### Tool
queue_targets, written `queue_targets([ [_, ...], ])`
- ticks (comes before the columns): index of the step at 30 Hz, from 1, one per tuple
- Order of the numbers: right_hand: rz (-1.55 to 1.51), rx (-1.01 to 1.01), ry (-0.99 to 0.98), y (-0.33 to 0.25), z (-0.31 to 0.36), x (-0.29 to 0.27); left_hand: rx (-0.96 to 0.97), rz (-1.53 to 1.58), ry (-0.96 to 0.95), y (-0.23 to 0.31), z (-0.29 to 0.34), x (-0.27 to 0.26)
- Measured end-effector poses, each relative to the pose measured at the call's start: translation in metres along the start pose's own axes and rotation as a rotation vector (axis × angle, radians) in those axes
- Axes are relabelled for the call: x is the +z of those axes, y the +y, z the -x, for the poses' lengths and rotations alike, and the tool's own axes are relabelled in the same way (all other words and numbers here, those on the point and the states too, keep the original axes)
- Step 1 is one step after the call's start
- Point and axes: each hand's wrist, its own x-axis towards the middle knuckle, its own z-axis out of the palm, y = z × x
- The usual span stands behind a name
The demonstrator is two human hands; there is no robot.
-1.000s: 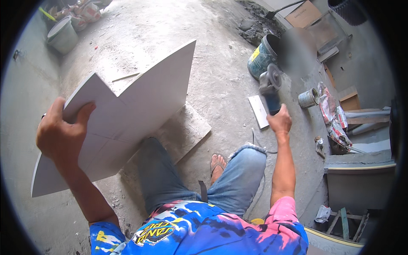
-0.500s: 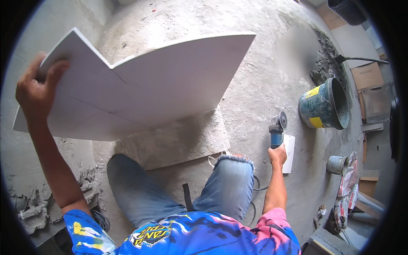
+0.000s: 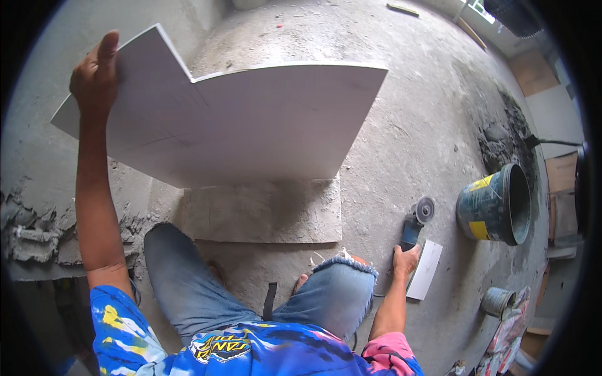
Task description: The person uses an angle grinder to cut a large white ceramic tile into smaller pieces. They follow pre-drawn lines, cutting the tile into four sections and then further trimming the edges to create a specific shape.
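Note:
My left hand (image 3: 95, 78) grips the left end of a large pale tile (image 3: 251, 119), with the thumb up along its edge. The tile is tilted up on its edge and has a notch cut from its upper left; thin pencil-like lines cross its face. Below it, a flat dusty slab (image 3: 263, 213) lies on the floor in front of my knees. Off to the right, my right hand (image 3: 406, 258) is wrapped round the body of a blue angle grinder (image 3: 412, 232), whose disc faces away from me. A narrow white tile strip (image 3: 425, 271) lies beside that hand.
A dark green bucket (image 3: 492, 205) with yellow patches leans on its side at the right. Nearer stands a small grey can (image 3: 498, 302) by a crumpled sack (image 3: 511, 326). Wet mortar (image 3: 501, 135) spreads at the far right. Rough mortar lumps (image 3: 41, 235) edge the left wall.
My left hand has risen and shifted right, its thumb now upward, and the tile has moved right with it. In view, the grinder and right hand sit lower.

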Motion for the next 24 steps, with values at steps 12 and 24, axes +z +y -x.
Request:
queue_targets([
  [12, -0.642, -1.378, 0.769, -0.307, 0.071, -0.298, 0.241, 0.106, 0.146, 0.016, 0.027, -0.022],
  [24, -0.037, -1.453, 0.426, -0.433, 0.130, -0.315, 0.340, 0.375, 0.590, 0.028, 0.042, -0.023],
])
